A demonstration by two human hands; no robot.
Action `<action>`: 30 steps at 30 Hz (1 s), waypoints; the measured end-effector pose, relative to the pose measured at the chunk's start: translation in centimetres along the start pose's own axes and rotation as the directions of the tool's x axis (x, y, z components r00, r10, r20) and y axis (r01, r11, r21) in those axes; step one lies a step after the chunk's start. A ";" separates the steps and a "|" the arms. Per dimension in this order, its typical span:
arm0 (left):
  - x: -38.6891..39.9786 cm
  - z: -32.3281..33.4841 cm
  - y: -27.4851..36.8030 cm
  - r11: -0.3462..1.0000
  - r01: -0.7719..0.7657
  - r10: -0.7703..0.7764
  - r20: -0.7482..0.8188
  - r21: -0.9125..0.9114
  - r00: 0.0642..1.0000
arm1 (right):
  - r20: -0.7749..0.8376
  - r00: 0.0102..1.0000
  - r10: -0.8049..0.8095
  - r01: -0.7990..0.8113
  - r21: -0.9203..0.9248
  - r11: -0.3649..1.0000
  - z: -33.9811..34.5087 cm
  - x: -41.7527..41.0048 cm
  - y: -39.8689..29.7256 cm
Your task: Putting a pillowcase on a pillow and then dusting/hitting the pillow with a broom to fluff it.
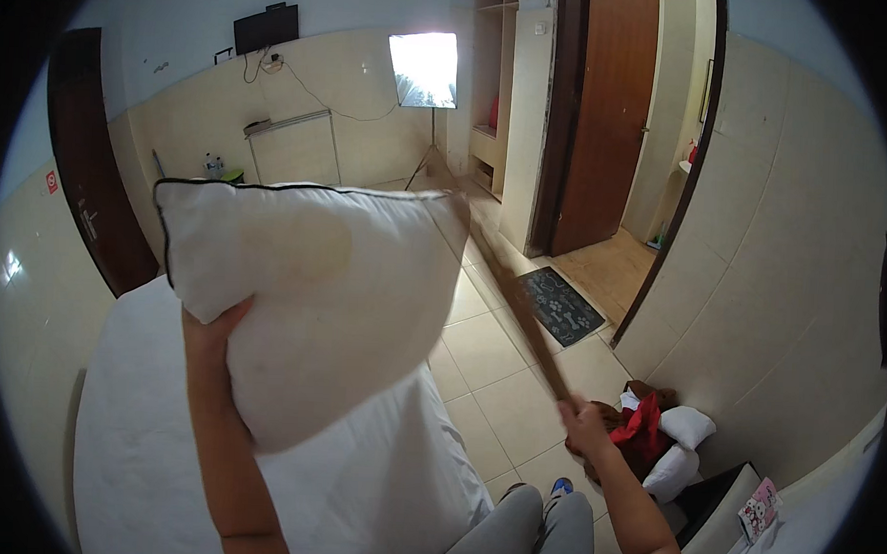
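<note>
A white pillow (325,295) with dark piping and a faint yellowish stain is held up by my left hand (218,324), which grips its lower left part above the bed. My right hand (585,428) is closed around the lower end of a brown stick (533,331), probably a handle or a bundle of bristles. The stick is blurred and runs up and left to the pillow's right edge, where its far end fades out. Whether it touches the pillow I cannot tell. Beneath the pillow lies a white sheet (333,507) on the bed.
On the tiled floor at the right lie a red cloth (640,423) and white pillows (686,428). A dark patterned doormat (560,304) lies before an open brown door (610,129). A lit softbox (425,70) stands at the back. A grey chair or headboard part is at the lower right.
</note>
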State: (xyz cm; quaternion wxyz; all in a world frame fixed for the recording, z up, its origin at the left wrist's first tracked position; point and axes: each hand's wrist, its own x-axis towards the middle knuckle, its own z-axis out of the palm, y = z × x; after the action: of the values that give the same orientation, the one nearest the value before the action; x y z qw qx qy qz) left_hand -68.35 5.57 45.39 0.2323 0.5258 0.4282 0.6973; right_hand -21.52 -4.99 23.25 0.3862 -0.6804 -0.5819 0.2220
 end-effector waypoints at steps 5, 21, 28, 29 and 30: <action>-2.2 -5.3 0.0 0.972 -0.164 0.006 0.675 0.170 0.738 | -0.273 0.954 0.124 -0.182 -0.197 0.963 0.4 0.6 2.3; -24.8 -5.9 -16.8 0.370 -0.203 -0.323 0.331 0.906 0.887 | 0.232 0.964 0.133 0.000 -0.497 0.868 8.4 -6.0 4.0; -25.9 -5.2 -17.1 0.342 -0.187 -0.318 0.301 0.921 0.899 | -0.114 0.991 0.062 -0.093 -0.289 0.953 0.9 -0.7 1.4; -26.0 -5.0 -17.2 0.347 -0.175 -0.312 0.289 0.921 0.905 | -0.143 0.981 -0.129 0.088 -0.263 0.961 1.6 -0.6 -0.3; -26.2 -5.0 -17.3 0.357 -0.171 -0.299 0.286 0.918 0.911 | -0.192 0.976 -0.101 0.038 -0.307 0.951 2.5 -0.5 -2.0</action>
State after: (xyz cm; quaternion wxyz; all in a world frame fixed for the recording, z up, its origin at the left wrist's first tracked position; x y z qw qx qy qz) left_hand -66.27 -7.38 16.45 0.0047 0.6781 0.7085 0.1954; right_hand -24.74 -4.79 23.29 0.3437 -0.7295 -0.5896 0.0453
